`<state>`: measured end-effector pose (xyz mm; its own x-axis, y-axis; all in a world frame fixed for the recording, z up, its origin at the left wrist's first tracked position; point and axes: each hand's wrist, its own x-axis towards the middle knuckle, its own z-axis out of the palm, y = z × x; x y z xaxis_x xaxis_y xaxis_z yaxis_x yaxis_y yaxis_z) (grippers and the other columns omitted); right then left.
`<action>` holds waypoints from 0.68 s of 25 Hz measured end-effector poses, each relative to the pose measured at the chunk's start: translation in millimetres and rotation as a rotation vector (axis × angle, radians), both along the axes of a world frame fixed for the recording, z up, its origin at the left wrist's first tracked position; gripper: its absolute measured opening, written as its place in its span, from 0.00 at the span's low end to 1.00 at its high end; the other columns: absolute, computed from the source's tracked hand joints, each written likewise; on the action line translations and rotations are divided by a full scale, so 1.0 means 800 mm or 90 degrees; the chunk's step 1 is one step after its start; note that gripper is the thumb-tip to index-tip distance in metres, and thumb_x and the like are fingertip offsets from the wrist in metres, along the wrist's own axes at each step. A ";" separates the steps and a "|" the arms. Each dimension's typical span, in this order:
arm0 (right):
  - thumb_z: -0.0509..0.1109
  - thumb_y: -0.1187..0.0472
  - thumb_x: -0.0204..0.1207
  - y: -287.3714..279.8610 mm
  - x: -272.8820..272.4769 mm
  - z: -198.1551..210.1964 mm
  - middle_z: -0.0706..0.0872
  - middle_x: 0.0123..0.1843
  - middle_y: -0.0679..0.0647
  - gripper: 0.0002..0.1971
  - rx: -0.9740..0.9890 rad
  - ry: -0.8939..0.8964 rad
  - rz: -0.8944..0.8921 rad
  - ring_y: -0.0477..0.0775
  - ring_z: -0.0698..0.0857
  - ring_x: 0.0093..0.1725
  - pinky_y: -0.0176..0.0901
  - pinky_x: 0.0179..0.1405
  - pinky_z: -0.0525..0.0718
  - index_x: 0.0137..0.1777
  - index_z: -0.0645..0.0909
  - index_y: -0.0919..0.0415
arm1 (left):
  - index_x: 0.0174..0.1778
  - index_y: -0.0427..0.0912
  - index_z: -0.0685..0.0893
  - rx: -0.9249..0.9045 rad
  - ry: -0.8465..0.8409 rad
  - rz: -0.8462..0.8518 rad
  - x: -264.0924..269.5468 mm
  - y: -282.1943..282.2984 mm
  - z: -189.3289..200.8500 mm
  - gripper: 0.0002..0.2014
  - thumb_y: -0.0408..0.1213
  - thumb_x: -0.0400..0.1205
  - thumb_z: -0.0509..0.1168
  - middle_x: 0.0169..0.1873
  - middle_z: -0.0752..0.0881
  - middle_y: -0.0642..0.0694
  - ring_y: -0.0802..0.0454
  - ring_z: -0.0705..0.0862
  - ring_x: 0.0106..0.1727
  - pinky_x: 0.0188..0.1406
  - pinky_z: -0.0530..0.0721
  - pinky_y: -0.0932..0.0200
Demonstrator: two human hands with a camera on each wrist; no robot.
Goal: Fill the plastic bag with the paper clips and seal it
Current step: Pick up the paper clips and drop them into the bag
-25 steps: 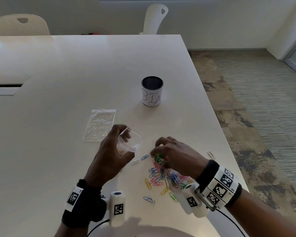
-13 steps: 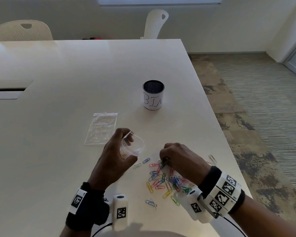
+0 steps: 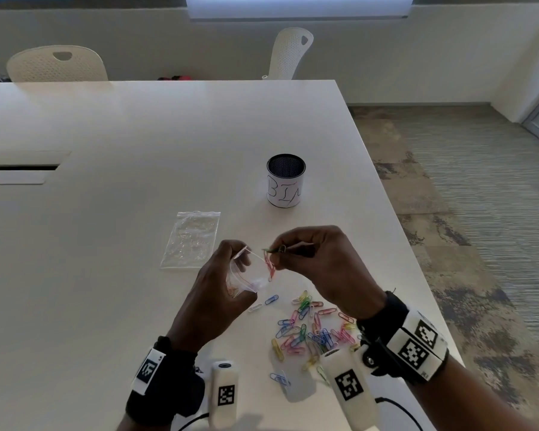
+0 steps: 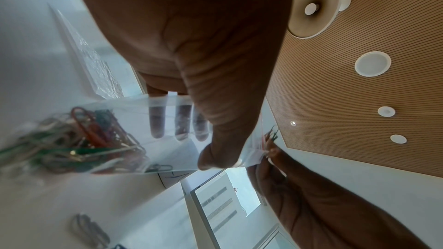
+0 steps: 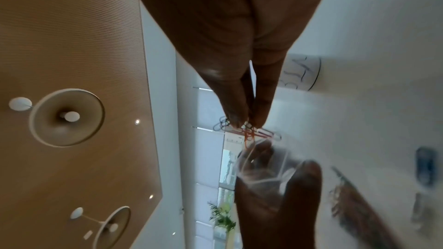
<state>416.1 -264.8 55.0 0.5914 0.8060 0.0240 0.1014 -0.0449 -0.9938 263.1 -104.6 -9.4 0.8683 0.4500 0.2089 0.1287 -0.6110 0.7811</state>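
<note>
My left hand (image 3: 223, 287) grips a small clear plastic bag (image 3: 251, 276) above the table, its mouth held open toward the right. In the left wrist view the bag (image 4: 134, 132) holds several coloured paper clips (image 4: 79, 143) at its bottom. My right hand (image 3: 318, 262) pinches a small bunch of paper clips (image 3: 270, 264), red and green ones, at the bag's mouth. The right wrist view shows the pinched clips (image 5: 248, 133) hanging just over the open bag (image 5: 263, 166). A loose pile of coloured paper clips (image 3: 311, 332) lies on the white table (image 3: 106, 244) beneath my right wrist.
A second clear bag (image 3: 192, 239) lies flat on the table left of my hands. A mesh cup labelled BIN (image 3: 285, 180) stands beyond them. The table's right edge (image 3: 408, 244) runs close to my right hand. Two white chairs (image 3: 56, 65) stand at the far side.
My right hand has risen from the pile with a pinch of clips and moved left to the bag's mouth. The left hand has kept the bag open.
</note>
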 end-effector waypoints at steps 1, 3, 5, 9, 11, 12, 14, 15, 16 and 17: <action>0.82 0.71 0.73 0.006 -0.006 0.004 0.96 0.42 0.59 0.06 0.023 0.015 -0.005 0.57 0.95 0.44 0.44 0.54 0.93 0.49 0.93 0.67 | 0.65 0.54 0.74 -0.001 0.001 0.002 0.000 0.000 0.000 0.30 0.30 0.74 0.82 0.54 0.85 0.58 0.56 0.85 0.58 0.50 0.83 0.71; 0.82 0.71 0.73 0.019 -0.016 0.007 0.96 0.41 0.57 0.06 0.042 0.008 -0.009 0.51 0.95 0.42 0.39 0.51 0.91 0.49 0.93 0.67 | 0.64 0.56 0.74 -0.007 0.009 0.006 -0.001 0.000 0.001 0.30 0.30 0.74 0.81 0.53 0.86 0.56 0.57 0.85 0.56 0.48 0.84 0.70; 0.83 0.71 0.72 0.028 -0.023 0.003 0.97 0.42 0.55 0.06 0.018 -0.068 -0.006 0.47 0.96 0.42 0.38 0.50 0.92 0.48 0.93 0.65 | 0.64 0.58 0.73 -0.019 0.022 0.011 -0.001 -0.001 0.003 0.31 0.31 0.74 0.81 0.52 0.87 0.54 0.55 0.86 0.52 0.44 0.85 0.69; 0.82 0.67 0.74 0.033 -0.030 -0.004 0.97 0.46 0.51 0.08 -0.046 -0.232 0.023 0.39 0.95 0.44 0.38 0.50 0.94 0.51 0.95 0.58 | 0.64 0.57 0.73 -0.036 0.032 0.018 -0.001 -0.003 0.005 0.30 0.30 0.75 0.81 0.52 0.87 0.54 0.52 0.89 0.47 0.40 0.88 0.64; 0.82 0.66 0.75 0.031 -0.030 0.000 0.97 0.49 0.50 0.09 -0.073 -0.278 0.036 0.39 0.95 0.45 0.38 0.50 0.93 0.54 0.95 0.56 | 0.64 0.57 0.74 -0.033 0.026 0.019 -0.002 -0.003 0.004 0.29 0.30 0.75 0.80 0.51 0.88 0.53 0.53 0.89 0.47 0.40 0.88 0.62; 0.81 0.65 0.76 0.030 -0.030 0.003 0.97 0.50 0.50 0.10 -0.083 -0.302 0.042 0.39 0.95 0.46 0.38 0.50 0.93 0.56 0.94 0.55 | 0.64 0.57 0.74 -0.029 0.023 0.017 -0.002 -0.003 0.004 0.29 0.30 0.75 0.80 0.51 0.88 0.53 0.54 0.89 0.48 0.40 0.88 0.62; 0.81 0.65 0.77 0.027 -0.029 0.009 0.97 0.50 0.50 0.10 -0.075 -0.345 0.048 0.39 0.95 0.46 0.36 0.50 0.93 0.56 0.94 0.54 | 0.64 0.56 0.74 -0.026 0.020 0.011 -0.002 -0.002 0.003 0.29 0.30 0.75 0.80 0.52 0.87 0.53 0.54 0.88 0.50 0.42 0.87 0.64; 0.80 0.65 0.77 0.026 -0.027 0.011 0.97 0.49 0.49 0.09 -0.057 -0.356 0.042 0.39 0.94 0.45 0.35 0.50 0.92 0.55 0.95 0.55 | 0.64 0.55 0.74 -0.025 0.016 0.007 -0.002 -0.001 0.003 0.29 0.29 0.75 0.80 0.52 0.86 0.54 0.54 0.88 0.51 0.44 0.87 0.65; 0.80 0.65 0.77 0.024 -0.023 0.012 0.97 0.47 0.49 0.07 -0.041 -0.359 0.023 0.40 0.94 0.44 0.35 0.49 0.92 0.53 0.95 0.56 | 0.64 0.54 0.74 -0.022 0.011 0.004 -0.003 -0.001 0.003 0.29 0.29 0.75 0.80 0.53 0.85 0.55 0.53 0.87 0.54 0.46 0.87 0.66; 0.80 0.66 0.77 0.022 -0.017 0.009 0.97 0.45 0.49 0.06 -0.037 -0.361 -0.006 0.41 0.94 0.43 0.36 0.48 0.92 0.51 0.95 0.57 | 0.64 0.53 0.75 -0.021 0.004 0.005 -0.004 0.000 0.003 0.28 0.30 0.75 0.81 0.53 0.85 0.56 0.52 0.87 0.56 0.49 0.87 0.66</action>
